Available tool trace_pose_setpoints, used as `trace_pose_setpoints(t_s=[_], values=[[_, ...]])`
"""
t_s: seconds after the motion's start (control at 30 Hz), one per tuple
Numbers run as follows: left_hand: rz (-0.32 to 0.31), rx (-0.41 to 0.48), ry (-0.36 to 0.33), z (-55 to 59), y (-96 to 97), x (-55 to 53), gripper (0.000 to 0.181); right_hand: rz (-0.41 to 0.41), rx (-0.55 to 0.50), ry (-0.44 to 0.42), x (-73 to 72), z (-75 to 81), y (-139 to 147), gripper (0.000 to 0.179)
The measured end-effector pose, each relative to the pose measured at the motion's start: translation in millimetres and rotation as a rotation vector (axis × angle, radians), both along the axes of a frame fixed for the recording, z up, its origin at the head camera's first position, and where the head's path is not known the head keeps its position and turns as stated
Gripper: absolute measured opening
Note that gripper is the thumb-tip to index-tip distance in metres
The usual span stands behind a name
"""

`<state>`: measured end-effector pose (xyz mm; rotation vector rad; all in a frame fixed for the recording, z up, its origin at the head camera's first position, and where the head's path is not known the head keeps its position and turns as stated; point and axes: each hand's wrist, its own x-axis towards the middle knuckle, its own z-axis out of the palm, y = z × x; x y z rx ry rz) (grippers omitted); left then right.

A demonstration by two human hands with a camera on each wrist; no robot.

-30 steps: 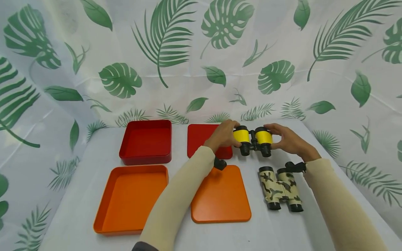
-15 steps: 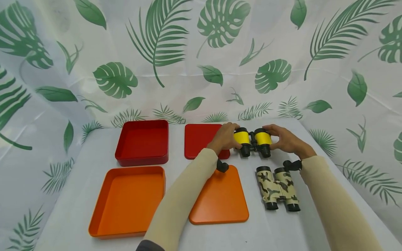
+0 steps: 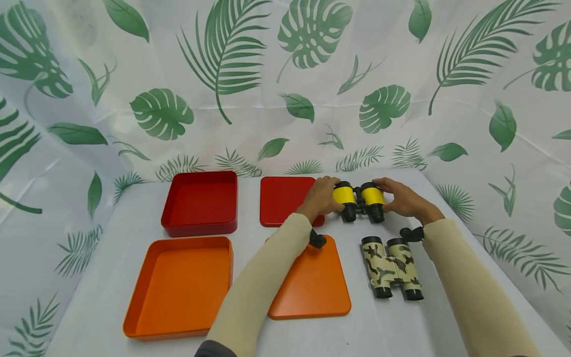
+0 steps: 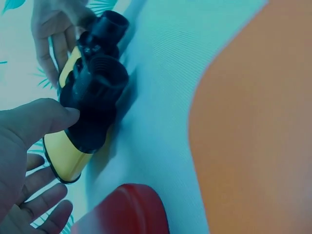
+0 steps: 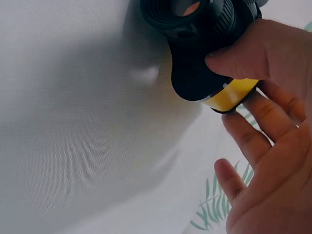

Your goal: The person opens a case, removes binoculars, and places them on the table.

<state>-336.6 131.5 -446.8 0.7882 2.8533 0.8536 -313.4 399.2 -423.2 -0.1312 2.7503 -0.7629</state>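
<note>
Both my hands hold a pair of yellow and black binoculars (image 3: 359, 201) at the back right of the table. My left hand (image 3: 318, 197) grips the left barrel, its thumb (image 4: 53, 114) on the black part in the left wrist view. On the opposite barrel my right hand (image 3: 403, 198) has its thumb (image 5: 239, 58) on the black body, with fingertips at the yellow end. A second pair of binoculars (image 3: 392, 267), in camouflage pattern, lies on the table nearer to me, left of my right forearm.
A red box (image 3: 200, 203) and an orange box (image 3: 178, 287) stand uncovered on the left. A red lid (image 3: 283, 198) lies just left of the held binoculars, partly behind my left hand. My left forearm crosses a corner of the orange lid (image 3: 312, 287). A leaf-patterned curtain (image 3: 267, 114) hangs behind.
The head view has shifted slightly. Compared with the red lid, the yellow and black binoculars and both hands sit a touch farther right. Both hands have kept hold of the binoculars.
</note>
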Motion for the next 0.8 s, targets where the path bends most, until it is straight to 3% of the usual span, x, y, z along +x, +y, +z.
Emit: trace_pose_setpoints(t_s=[0.2,0.47,0.8], values=[[-0.003,-0.152,0.046,6.8,-6.4,5.1,0.074,0.002,0.146,0.013,2.7,7.1,-6,0.094],[0.031,-0.306,0.142,39.9,-30.5,17.0,0.071,0.009,0.226,0.109,17.3,33.5,-31,0.081],[0.082,-0.338,0.095,74.6,-68.6,37.7,0.082,0.065,0.254,0.233,39.9,51.2,-83,0.083]])
